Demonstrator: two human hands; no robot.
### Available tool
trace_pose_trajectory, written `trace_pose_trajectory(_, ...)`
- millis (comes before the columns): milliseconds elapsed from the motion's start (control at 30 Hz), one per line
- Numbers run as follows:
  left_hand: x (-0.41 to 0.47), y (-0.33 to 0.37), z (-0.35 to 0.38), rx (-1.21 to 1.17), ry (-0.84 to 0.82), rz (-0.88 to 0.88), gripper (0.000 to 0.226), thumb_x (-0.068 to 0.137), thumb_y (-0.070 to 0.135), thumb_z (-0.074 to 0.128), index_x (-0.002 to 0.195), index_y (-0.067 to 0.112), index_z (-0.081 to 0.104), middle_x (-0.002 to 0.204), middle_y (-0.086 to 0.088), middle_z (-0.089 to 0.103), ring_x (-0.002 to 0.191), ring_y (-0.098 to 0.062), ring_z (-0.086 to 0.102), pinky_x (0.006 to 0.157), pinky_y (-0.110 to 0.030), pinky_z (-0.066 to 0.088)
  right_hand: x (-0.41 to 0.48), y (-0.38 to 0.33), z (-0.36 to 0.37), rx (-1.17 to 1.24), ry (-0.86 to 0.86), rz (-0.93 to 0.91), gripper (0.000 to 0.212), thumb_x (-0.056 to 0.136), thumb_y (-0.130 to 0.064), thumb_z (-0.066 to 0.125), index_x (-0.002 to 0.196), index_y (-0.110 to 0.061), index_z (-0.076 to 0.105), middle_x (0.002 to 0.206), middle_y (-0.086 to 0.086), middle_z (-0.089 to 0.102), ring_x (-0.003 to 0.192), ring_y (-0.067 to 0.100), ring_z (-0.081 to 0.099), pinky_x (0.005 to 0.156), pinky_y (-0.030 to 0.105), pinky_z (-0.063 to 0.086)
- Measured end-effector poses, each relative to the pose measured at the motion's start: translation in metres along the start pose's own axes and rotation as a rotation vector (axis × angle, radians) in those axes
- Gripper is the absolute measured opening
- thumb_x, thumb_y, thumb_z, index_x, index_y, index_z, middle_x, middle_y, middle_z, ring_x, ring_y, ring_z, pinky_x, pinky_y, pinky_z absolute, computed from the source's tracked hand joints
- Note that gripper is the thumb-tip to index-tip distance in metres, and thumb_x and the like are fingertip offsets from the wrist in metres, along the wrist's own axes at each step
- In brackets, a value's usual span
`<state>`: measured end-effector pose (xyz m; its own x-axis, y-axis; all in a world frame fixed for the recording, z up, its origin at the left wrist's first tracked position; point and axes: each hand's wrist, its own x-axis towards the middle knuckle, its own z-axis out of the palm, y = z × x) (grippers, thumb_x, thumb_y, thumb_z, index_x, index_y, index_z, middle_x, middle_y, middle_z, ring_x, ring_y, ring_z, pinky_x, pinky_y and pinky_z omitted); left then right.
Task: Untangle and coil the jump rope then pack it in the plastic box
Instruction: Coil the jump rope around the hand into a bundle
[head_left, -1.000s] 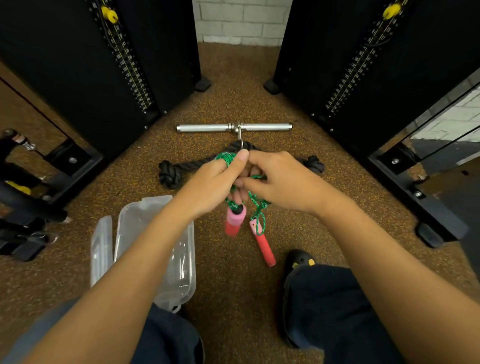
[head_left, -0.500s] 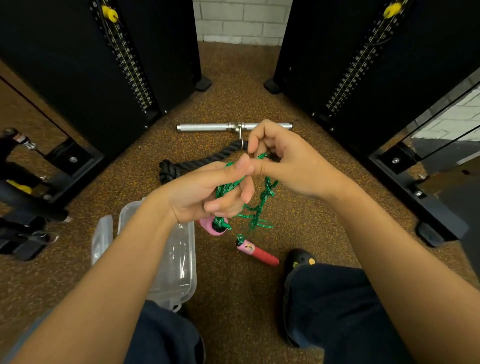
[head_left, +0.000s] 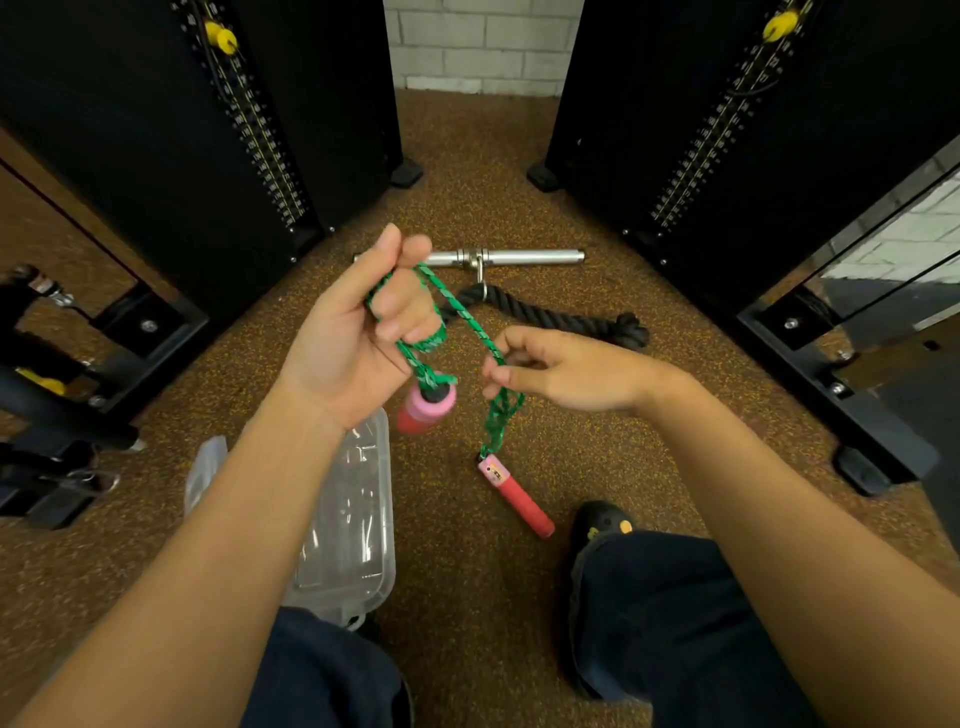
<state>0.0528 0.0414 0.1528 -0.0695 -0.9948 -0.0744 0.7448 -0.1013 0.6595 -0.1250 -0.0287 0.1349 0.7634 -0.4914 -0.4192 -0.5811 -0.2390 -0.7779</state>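
The jump rope's green cord (head_left: 470, 322) stretches between my two hands. My left hand (head_left: 358, 332) is raised, palm toward me, pinching the cord with loops wound around its fingers. One pink and red handle (head_left: 423, 408) hangs just below that hand. My right hand (head_left: 566, 371) is lower and to the right, pinching the cord where a tangled bunch hangs down. The other red handle (head_left: 517, 496) dangles from that bunch close to the floor. The clear plastic box (head_left: 353, 525) lies open on the floor under my left forearm.
The box's clear lid (head_left: 205, 467) lies left of it. A black thick rope attachment (head_left: 561, 317) and a steel bar handle (head_left: 519, 257) lie on the brown speckled floor ahead. Black weight stacks stand on both sides. My shoe (head_left: 602, 525) is at lower right.
My hands have separated: the left rose and moved left with cord looped on its fingers, the right dropped and moved right. The cord now runs taut between them, and the handles hang further apart.
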Motion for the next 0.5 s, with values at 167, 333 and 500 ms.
trace_pose_trajectory(167,0.0,0.001,-0.01,0.773,0.239,0.063,0.022,0.09,0.028,0.052,0.106,0.032,0.066,0.108,0.006,0.067,0.052,-0.001,0.044,0.064,-0.023,0.044,-0.001,-0.007,-0.003,-0.036,0.099,-0.066,0.018,0.097,-0.015,0.044,0.104,-0.021,0.059,0.085,-0.007,0.066,0.085,0.011,0.062,0.08,0.028,0.048)
trace_pose_trajectory(333,-0.002,-0.012,-0.001,1.472,0.073,-0.089,0.045,0.08,0.039,0.064,0.123,0.028,0.056,0.12,0.003,0.065,0.076,-0.003,0.064,0.088,-0.04,0.052,-0.002,-0.011,-0.003,0.1,0.152,-0.114,0.012,0.096,-0.01,0.046,0.099,-0.011,0.057,0.081,-0.002,0.065,0.059,-0.01,0.058,0.052,0.005,0.041)
trace_pose_trajectory(500,0.001,-0.018,-0.005,1.754,0.194,-0.022,0.042,0.08,0.044,0.061,0.081,0.002,0.068,0.076,-0.019,0.068,0.072,-0.031,0.063,0.073,-0.044,0.047,0.0,-0.007,-0.002,0.212,0.228,-0.099,0.008,0.093,-0.018,0.054,0.097,-0.015,0.06,0.085,-0.002,0.067,0.078,0.02,0.069,0.068,0.03,0.055)
